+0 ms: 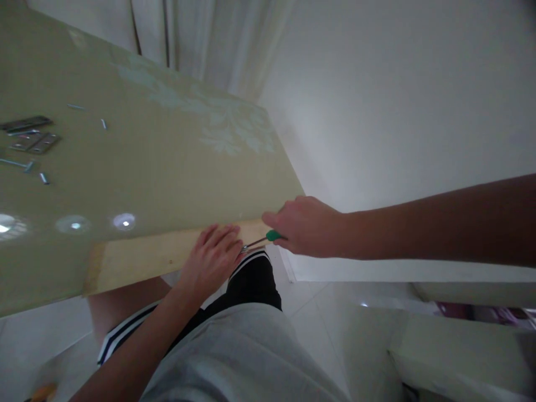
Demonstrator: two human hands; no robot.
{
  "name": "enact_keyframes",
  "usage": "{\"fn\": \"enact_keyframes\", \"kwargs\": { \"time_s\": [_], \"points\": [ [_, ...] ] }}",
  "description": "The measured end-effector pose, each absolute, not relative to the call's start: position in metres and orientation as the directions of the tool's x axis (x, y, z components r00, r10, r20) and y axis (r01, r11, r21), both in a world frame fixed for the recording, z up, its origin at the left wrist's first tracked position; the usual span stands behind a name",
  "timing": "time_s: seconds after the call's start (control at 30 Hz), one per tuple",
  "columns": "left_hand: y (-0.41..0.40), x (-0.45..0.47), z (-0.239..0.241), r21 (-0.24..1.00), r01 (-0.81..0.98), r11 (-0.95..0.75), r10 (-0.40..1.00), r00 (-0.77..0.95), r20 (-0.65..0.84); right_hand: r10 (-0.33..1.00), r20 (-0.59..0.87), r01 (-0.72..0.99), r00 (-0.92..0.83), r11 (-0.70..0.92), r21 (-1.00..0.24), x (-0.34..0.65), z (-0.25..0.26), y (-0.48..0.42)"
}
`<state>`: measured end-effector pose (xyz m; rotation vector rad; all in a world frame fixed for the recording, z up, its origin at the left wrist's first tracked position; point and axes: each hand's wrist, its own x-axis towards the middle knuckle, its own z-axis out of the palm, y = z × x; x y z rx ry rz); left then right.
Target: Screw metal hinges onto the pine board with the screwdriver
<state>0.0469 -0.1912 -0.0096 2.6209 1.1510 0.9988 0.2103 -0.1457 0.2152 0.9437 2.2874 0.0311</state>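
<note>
your right hand (304,226) is closed in a fist around the screwdriver (274,235), whose rounded green handle shows at the thumb side and whose thin, straight metal shaft slants down toward your other hand. your left hand (215,254) lies palm down across the wooden board (142,254), its fingers laid over the pale wood; a small shiny metal piece (244,248) sits at its edge, by the tip of the shaft, but you cannot tell from here whether it is pinched.

the board is long, flat and straight-edged, with a small dark knot and a yellower band at its left end. it lies along the near edge of the table (167,184), just above your lap. that tabletop is smooth, glossy and olive-green, printed with pale leafy shapes and mirroring round lights.

well apart from your hands, at the far left, lie flat, rectangular metal plates (36,142) with holes, a slim rod (14,163) with a crosswise end, and a few short silvery cylinders (44,178). soft, folded pale curtain (221,44) hangs behind the table, beside a plain white wall (397,111).
</note>
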Motion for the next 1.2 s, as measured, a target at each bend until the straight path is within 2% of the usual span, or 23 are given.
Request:
{"fn": "enact_keyframes", "kwargs": {
  "time_s": [0.07,0.13,0.17,0.23,0.3,0.33,0.4,0.47,0.5,0.57,0.6,0.63,0.7,0.77,0.83,0.87,0.9,0.93,1.0,1.07,1.13,1.17,1.2],
  "points": [
    [-0.191,0.047,-0.011,0.331,0.614,-0.717,0.678,0.503,0.536,0.319,-0.571,0.241,-0.756,0.948,0.21,0.209,0.216,-0.149],
    [-0.192,0.046,-0.014,0.311,0.615,-0.725,0.665,0.509,0.546,0.063,-0.545,-0.052,-0.836,0.98,0.193,0.211,0.217,-0.147],
    [-0.192,0.047,-0.015,0.301,0.616,-0.728,0.66,0.511,0.55,0.01,-0.529,-0.116,-0.848,0.972,0.205,0.212,0.217,-0.145],
    [-0.193,0.047,-0.018,0.285,0.619,-0.732,0.653,0.517,0.554,0.008,-0.526,-0.126,-0.851,0.968,0.219,0.216,0.217,-0.14],
    [-0.195,0.048,-0.019,0.275,0.62,-0.734,0.648,0.521,0.556,0.092,-0.573,-0.031,-0.814,0.979,0.201,0.218,0.218,-0.137],
    [-0.195,0.049,-0.02,0.275,0.621,-0.734,0.648,0.52,0.556,0.177,-0.61,0.068,-0.772,0.978,0.198,0.217,0.217,-0.137],
    [-0.196,0.05,-0.021,0.279,0.623,-0.731,0.651,0.514,0.559,0.441,-0.659,0.39,-0.609,0.89,0.235,0.213,0.216,-0.137],
    [-0.196,0.05,-0.02,0.286,0.626,-0.725,0.658,0.508,0.556,0.681,-0.659,0.752,-0.319,0.605,0.261,0.208,0.213,-0.137],
    [-0.196,0.05,-0.02,0.288,0.627,-0.724,0.66,0.508,0.553,0.737,-0.654,0.871,-0.168,0.422,0.252,0.207,0.212,-0.138],
    [-0.196,0.049,-0.019,0.29,0.623,-0.726,0.66,0.513,0.549,0.756,-0.654,0.962,0.013,0.168,0.213,0.206,0.21,-0.138],
    [-0.195,0.049,-0.018,0.291,0.621,-0.728,0.659,0.516,0.547,0.756,-0.654,0.967,0.015,0.156,0.203,0.208,0.21,-0.139],
    [-0.195,0.048,-0.017,0.291,0.619,-0.73,0.657,0.518,0.547,0.763,-0.645,0.952,-0.044,0.228,0.205,0.211,0.211,-0.14],
    [-0.194,0.048,-0.016,0.289,0.615,-0.733,0.652,0.518,0.553,0.707,-0.634,0.81,-0.313,0.547,0.21,0.219,0.214,-0.143],
    [-0.194,0.048,-0.014,0.286,0.611,-0.738,0.647,0.519,0.559,0.476,-0.638,0.495,-0.605,0.853,0.167,0.226,0.218,-0.148],
    [-0.193,0.048,-0.014,0.287,0.607,-0.741,0.643,0.518,0.564,0.239,-0.62,0.223,-0.747,0.969,0.104,0.231,0.221,-0.151],
    [-0.193,0.048,-0.014,0.291,0.607,-0.739,0.645,0.515,0.564,0.188,-0.613,0.172,-0.767,0.981,0.086,0.232,0.221,-0.153],
    [-0.194,0.049,-0.014,0.296,0.609,-0.736,0.65,0.511,0.563,0.196,-0.614,0.187,-0.764,0.979,0.081,0.233,0.22,-0.153],
    [-0.194,0.049,-0.014,0.301,0.612,-0.732,0.654,0.506,0.561,0.265,-0.621,0.268,-0.737,0.959,0.092,0.232,0.219,-0.153],
    [-0.195,0.05,-0.016,0.308,0.617,-0.724,0.663,0.499,0.558,0.512,-0.631,0.578,-0.583,0.807,0.121,0.23,0.213,-0.151],
    [-0.196,0.051,-0.017,0.311,0.621,-0.72,0.668,0.497,0.555,0.709,-0.648,0.894,-0.279,0.438,0.094,0.228,0.207,-0.148],
    [-0.196,0.051,-0.017,0.317,0.624,-0.714,0.676,0.497,0.545,0.708,-0.706,0.999,-0.02,0.05,0.022,0.229,0.204,-0.145],
    [-0.196,0.05,-0.016,0.319,0.626,-0.711,0.68,0.499,0.537,0.679,-0.733,0.999,0.028,-0.042,-0.001,0.229,0.203,-0.145],
    [-0.196,0.05,-0.016,0.32,0.627,-0.71,0.682,0.501,0.533,0.674,-0.739,0.999,0.019,-0.038,-0.009,0.23,0.204,-0.147]
  ]
}}
